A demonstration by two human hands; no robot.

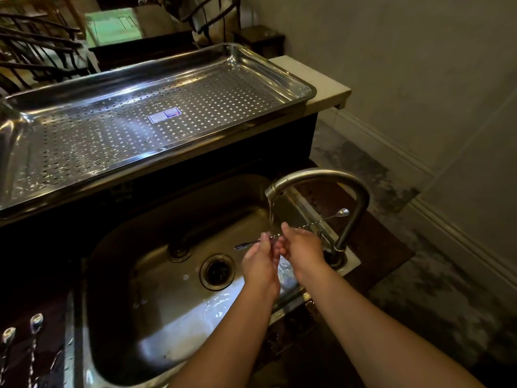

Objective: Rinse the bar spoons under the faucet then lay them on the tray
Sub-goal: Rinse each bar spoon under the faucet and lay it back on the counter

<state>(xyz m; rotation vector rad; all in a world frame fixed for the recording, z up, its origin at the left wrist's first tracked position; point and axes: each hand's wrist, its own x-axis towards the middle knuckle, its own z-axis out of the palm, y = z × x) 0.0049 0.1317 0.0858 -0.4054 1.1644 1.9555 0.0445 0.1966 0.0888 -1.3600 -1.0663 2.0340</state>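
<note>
A long twisted bar spoon [321, 221] lies across both my hands under the running faucet [330, 177]. Its weighted end points right past the faucet neck, and its bowl points left over the sink [156, 242]. My left hand [260, 261] grips the shaft near the bowl. My right hand [300, 247] holds the shaft just right of the water stream. The perforated steel tray [282, 77] sits on the counter behind the sink and holds no spoons. Two more bar spoons [35, 331] lie on a dark mat at the lower left.
The sink drain [217, 271] is left of my hands. A wall and baseboard [419, 169] run along the right. Dark wicker furniture [42, 46] stands behind the tray. The faucet base [337, 256] is close to my right hand.
</note>
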